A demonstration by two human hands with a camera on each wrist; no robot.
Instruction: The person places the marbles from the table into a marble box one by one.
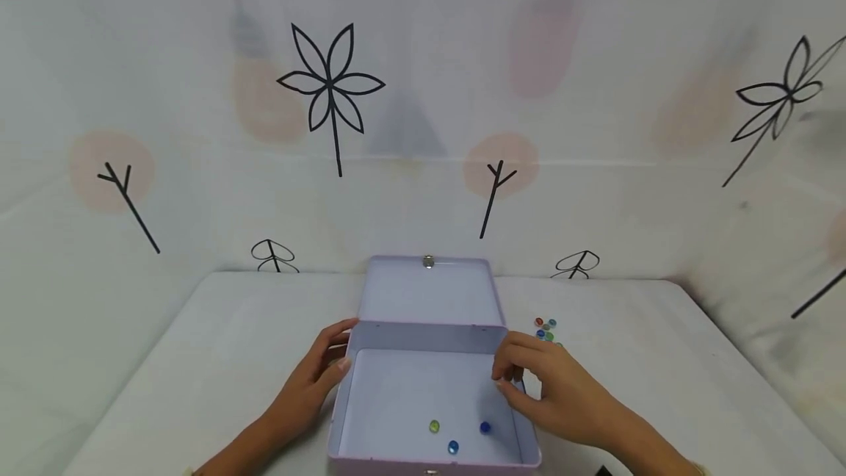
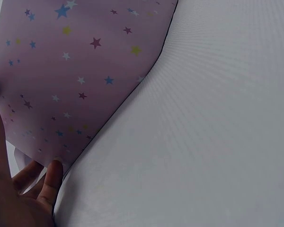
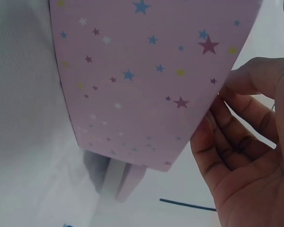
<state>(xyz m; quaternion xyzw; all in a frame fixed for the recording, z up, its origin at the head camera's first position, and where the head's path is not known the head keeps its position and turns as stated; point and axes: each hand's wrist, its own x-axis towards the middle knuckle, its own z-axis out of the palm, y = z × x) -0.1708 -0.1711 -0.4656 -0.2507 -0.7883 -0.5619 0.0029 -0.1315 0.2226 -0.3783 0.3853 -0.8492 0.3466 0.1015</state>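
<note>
A lilac tin box [image 1: 410,395] stands with its hinged lid [image 1: 429,291] tipped back; stars decorate its outer side [image 3: 132,71]. Inside, near the front, lie a yellow-green glass marble [image 1: 434,426], a light blue marble [image 1: 452,447] and a dark blue marble [image 1: 485,427]. My left hand [image 1: 311,380] rests against the box's left wall, thumb at the rim and fingers by the back corner. Over the right wall hangs my right hand [image 1: 551,384], thumb and fingertips bent close together above the inside. I cannot tell whether a marble is between those fingertips.
Several coloured glass marbles [image 1: 542,333] lie on the white-covered table [image 1: 628,344] to the right of the box, partly hidden by the right hand. Behind the table hangs a pale cloth [image 1: 423,204] printed with leaves and twigs.
</note>
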